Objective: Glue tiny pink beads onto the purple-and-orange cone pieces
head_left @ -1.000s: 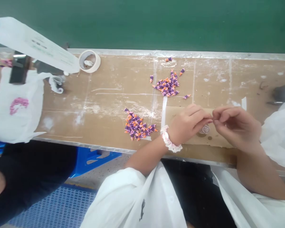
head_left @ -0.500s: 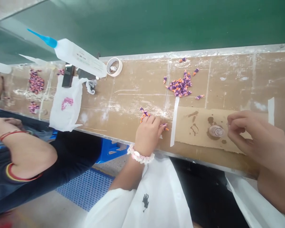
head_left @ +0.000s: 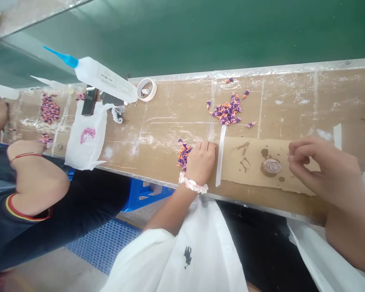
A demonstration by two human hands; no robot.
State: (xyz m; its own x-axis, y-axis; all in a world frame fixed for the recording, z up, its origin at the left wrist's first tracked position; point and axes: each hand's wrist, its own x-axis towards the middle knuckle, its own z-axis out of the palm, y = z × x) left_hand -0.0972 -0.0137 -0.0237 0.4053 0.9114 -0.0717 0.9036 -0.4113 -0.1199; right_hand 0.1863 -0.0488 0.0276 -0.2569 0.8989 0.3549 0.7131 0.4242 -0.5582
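Note:
My left hand (head_left: pixel 201 162) lies palm down on the near pile of small purple and orange pieces (head_left: pixel 182 153), its fingers curled over the pile's right side; what they hold, if anything, is hidden. A beaded bracelet sits on that wrist. My right hand (head_left: pixel 318 166) hovers over a taped cardboard sheet (head_left: pixel 249 178), thumb and fingers pinched together on something too small to name, just right of a small clear round cap (head_left: pixel 271 166). A second pile of the same pieces (head_left: pixel 228 110) lies farther back.
A glue bottle with a blue nozzle (head_left: pixel 100 76), a tape roll (head_left: pixel 147 89) and a white plastic bag (head_left: pixel 86 136) lie at the left of the bench. Another person's arm (head_left: pixel 33 170) sits at the left, with more pieces (head_left: pixel 49 108) beyond. A green wall backs the bench.
My hands, pinched together a second ago, have parted. The left hand went left onto the near pile and slid a little right over it; the right hand stays pinched by the cap. The view swung left.

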